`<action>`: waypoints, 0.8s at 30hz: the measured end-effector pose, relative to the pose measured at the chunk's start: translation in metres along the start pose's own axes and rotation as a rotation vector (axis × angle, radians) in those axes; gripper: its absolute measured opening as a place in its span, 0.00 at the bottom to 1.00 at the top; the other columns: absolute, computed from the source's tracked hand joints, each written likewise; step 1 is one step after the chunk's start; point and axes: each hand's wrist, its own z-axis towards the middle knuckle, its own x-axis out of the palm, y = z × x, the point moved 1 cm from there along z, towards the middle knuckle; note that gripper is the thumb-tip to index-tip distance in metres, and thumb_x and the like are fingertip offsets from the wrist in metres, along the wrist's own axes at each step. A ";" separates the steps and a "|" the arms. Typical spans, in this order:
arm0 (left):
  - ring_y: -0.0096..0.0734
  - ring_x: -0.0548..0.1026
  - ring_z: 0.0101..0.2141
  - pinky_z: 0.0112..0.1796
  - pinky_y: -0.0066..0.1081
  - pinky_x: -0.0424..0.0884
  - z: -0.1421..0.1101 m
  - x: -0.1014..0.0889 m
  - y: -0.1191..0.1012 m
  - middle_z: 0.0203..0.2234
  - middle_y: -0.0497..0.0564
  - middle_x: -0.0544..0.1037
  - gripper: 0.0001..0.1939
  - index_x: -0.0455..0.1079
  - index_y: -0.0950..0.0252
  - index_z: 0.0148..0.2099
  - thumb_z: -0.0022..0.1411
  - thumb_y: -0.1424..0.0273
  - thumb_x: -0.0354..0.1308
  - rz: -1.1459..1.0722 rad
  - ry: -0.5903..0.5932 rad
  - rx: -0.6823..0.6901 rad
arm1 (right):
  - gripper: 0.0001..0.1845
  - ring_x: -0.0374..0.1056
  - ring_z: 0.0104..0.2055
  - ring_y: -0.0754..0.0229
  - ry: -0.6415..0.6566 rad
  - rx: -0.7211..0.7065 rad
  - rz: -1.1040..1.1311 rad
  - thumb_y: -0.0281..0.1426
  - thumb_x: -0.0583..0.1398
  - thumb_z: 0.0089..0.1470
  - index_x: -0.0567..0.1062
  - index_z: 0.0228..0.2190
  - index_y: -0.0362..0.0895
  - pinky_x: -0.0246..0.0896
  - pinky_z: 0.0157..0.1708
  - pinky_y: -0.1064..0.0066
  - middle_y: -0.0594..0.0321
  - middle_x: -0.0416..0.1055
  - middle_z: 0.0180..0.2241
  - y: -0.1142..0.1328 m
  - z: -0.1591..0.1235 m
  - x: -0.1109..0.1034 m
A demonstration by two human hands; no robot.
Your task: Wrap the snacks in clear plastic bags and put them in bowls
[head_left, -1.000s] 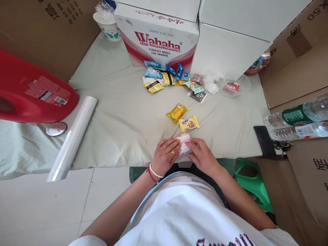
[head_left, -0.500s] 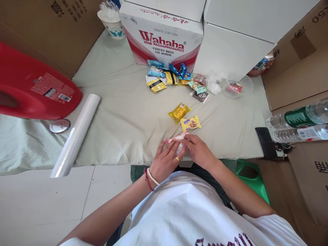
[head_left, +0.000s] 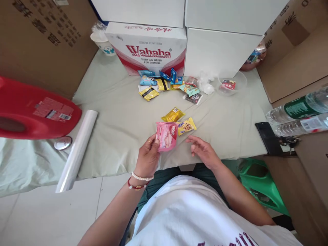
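Note:
A pink nabati snack packet (head_left: 167,136) is pinched by its left edge between the thumb and fingers of my left hand (head_left: 148,153), its printed face up. To the right of it, my right hand (head_left: 203,151) hovers with fingers loosely apart and nothing in them. Just beyond the packet lie a yellow cookie packet (head_left: 187,126), partly covered by it, and a shiny golden-yellow packet (head_left: 173,114). Farther back, several small snack packets in blue, yellow, green and black, one a yellow-and-black packet (head_left: 149,93), form a loose pile.
A Wahaha carton (head_left: 151,51) and white boxes stand behind the pile. A clear bowl (head_left: 241,83) holds a red packet. At left are a red jug (head_left: 38,106) and a plastic film roll (head_left: 78,150); at right, a phone (head_left: 269,138), keys and bottles (head_left: 299,109).
Both hands were together over the pink packet at the table's edge. My left hand has lifted it and turned its printed face up, while my right hand has let go and moved right.

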 end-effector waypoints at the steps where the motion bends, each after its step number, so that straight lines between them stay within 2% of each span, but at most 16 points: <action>1: 0.39 0.82 0.48 0.51 0.42 0.78 0.001 0.007 -0.001 0.53 0.56 0.81 0.23 0.68 0.60 0.63 0.73 0.55 0.52 -0.131 0.022 -0.064 | 0.36 0.71 0.37 0.62 0.028 0.020 0.055 0.52 0.68 0.53 0.74 0.58 0.49 0.72 0.35 0.69 0.53 0.75 0.55 -0.001 0.003 0.007; 2: 0.39 0.82 0.46 0.50 0.42 0.79 0.000 0.015 -0.001 0.52 0.56 0.81 0.22 0.69 0.60 0.62 0.73 0.56 0.53 -0.227 0.056 -0.112 | 0.40 0.72 0.40 0.60 0.050 0.029 0.111 0.53 0.69 0.51 0.73 0.60 0.49 0.72 0.36 0.68 0.52 0.74 0.57 0.000 0.007 0.014; 4: 0.40 0.83 0.44 0.49 0.44 0.79 -0.003 0.033 0.002 0.51 0.58 0.82 0.20 0.69 0.61 0.61 0.73 0.58 0.53 -0.296 0.125 -0.156 | 0.41 0.74 0.46 0.56 0.063 0.041 0.227 0.55 0.70 0.49 0.73 0.58 0.47 0.73 0.42 0.66 0.53 0.76 0.54 0.002 0.014 0.028; 6: 0.41 0.83 0.42 0.48 0.45 0.80 -0.008 0.050 0.006 0.49 0.60 0.82 0.20 0.68 0.62 0.61 0.74 0.60 0.49 -0.267 0.159 -0.145 | 0.36 0.75 0.45 0.56 0.023 0.070 0.332 0.53 0.71 0.49 0.76 0.52 0.46 0.73 0.45 0.65 0.56 0.79 0.47 0.003 0.018 0.038; 8: 0.40 0.83 0.41 0.47 0.46 0.81 -0.013 0.065 0.009 0.47 0.59 0.83 0.20 0.68 0.62 0.62 0.75 0.63 0.45 -0.208 0.170 -0.106 | 0.31 0.76 0.40 0.57 -0.040 0.101 0.410 0.51 0.72 0.48 0.76 0.46 0.46 0.73 0.43 0.65 0.60 0.80 0.41 0.001 0.018 0.044; 11: 0.37 0.82 0.41 0.45 0.42 0.81 -0.015 0.078 0.010 0.46 0.57 0.83 0.20 0.68 0.59 0.62 0.76 0.65 0.42 -0.124 0.211 -0.057 | 0.28 0.76 0.36 0.57 -0.106 0.101 0.448 0.49 0.73 0.48 0.75 0.44 0.46 0.73 0.39 0.65 0.62 0.79 0.38 -0.003 0.012 0.043; 13: 0.37 0.81 0.46 0.47 0.39 0.80 -0.013 0.077 0.008 0.50 0.56 0.81 0.18 0.70 0.58 0.61 0.76 0.64 0.46 -0.039 0.241 -0.024 | 0.27 0.75 0.35 0.58 -0.129 0.081 0.406 0.47 0.73 0.49 0.75 0.44 0.46 0.73 0.38 0.66 0.62 0.79 0.38 0.001 0.009 0.032; 15: 0.38 0.78 0.53 0.51 0.38 0.77 -0.009 0.067 0.006 0.53 0.56 0.78 0.16 0.73 0.58 0.57 0.74 0.62 0.52 0.084 0.220 0.033 | 0.25 0.75 0.36 0.59 -0.201 0.019 0.299 0.47 0.72 0.50 0.76 0.44 0.46 0.72 0.39 0.67 0.61 0.79 0.39 0.015 0.012 0.006; 18: 0.39 0.75 0.55 0.55 0.41 0.74 -0.002 0.036 0.007 0.53 0.55 0.76 0.13 0.75 0.58 0.53 0.72 0.61 0.55 0.318 0.065 0.148 | 0.26 0.74 0.40 0.57 -0.465 -0.150 0.055 0.45 0.72 0.50 0.75 0.45 0.45 0.72 0.42 0.66 0.59 0.78 0.42 0.057 0.041 -0.067; 21: 0.44 0.75 0.54 0.57 0.47 0.72 0.002 -0.004 0.016 0.53 0.57 0.75 0.14 0.74 0.59 0.52 0.71 0.59 0.54 0.543 -0.117 0.229 | 0.24 0.74 0.43 0.56 -0.835 -0.366 -0.210 0.42 0.68 0.53 0.72 0.46 0.44 0.72 0.43 0.63 0.56 0.76 0.45 0.114 0.101 -0.158; 22: 0.46 0.74 0.54 0.57 0.49 0.71 0.002 -0.016 0.021 0.53 0.58 0.74 0.15 0.74 0.60 0.51 0.70 0.58 0.54 0.610 -0.169 0.249 | 0.24 0.73 0.45 0.56 -0.918 -0.403 -0.302 0.38 0.68 0.53 0.70 0.49 0.43 0.72 0.44 0.63 0.54 0.75 0.48 0.132 0.125 -0.184; 24: 0.49 0.73 0.54 0.59 0.52 0.69 0.000 -0.036 0.030 0.53 0.60 0.74 0.16 0.73 0.61 0.50 0.70 0.57 0.54 0.707 -0.224 0.262 | 0.30 0.73 0.49 0.56 -0.977 -0.387 -0.470 0.29 0.66 0.52 0.66 0.56 0.43 0.71 0.48 0.62 0.52 0.73 0.53 0.160 0.174 -0.222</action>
